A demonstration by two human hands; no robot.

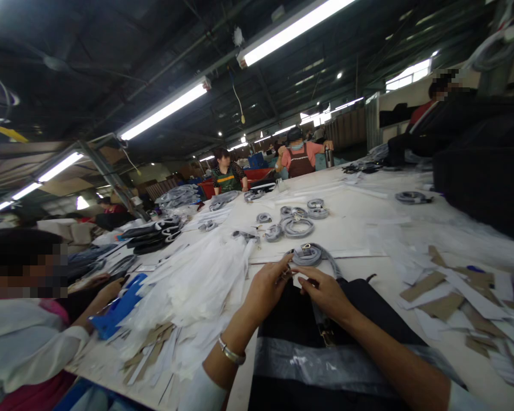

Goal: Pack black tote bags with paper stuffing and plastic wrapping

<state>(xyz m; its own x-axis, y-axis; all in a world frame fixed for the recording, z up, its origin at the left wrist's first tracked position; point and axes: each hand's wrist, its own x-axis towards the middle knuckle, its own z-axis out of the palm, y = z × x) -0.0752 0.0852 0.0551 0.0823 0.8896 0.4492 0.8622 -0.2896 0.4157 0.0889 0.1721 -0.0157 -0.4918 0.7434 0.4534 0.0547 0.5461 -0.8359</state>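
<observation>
Over a black bag on the table, my left hand is closed in a pinch at something small that I cannot make out. Beside it, my right hand pinches a small white piece. The fingertips of both hands nearly meet. Just beyond them lies a coiled grey strap with a metal clip, and its tail runs down toward the bag. Clear plastic film wraps the bag's near part. Below my right wrist, a metal buckle shows on the bag.
More coiled grey straps lie farther up the white table. White plastic sheets are heaped left, paper and cardboard scraps right. A co-worker sits close at left; others stand at the far end. A black pile rises at right.
</observation>
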